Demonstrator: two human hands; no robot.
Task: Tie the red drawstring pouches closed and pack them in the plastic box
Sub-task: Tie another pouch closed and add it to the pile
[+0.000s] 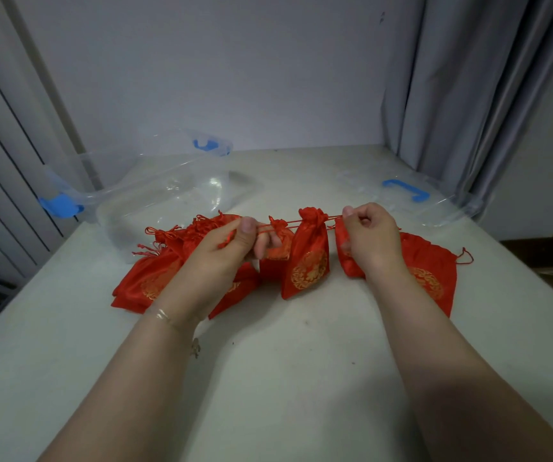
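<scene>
1. The pouch [306,258] hangs upright over the bench [285,378], its gathered neck at the top, between the two hands.
2. Its drawstring [296,222] runs level, left to right, across the neck.
3. The left hand [231,248] pinches one cord end; the right hand [366,240] pinches the other, fingers curled.
4. More red pouches [150,278] lie flat on either side.
5. The plastic box [155,191] sits open, behind and to the left, so the left hand is nearer it.

glossy red satin-like cloth pouches [306,261] with gold print — clear smooth plastic box [155,195], matt table [285,361].
</scene>
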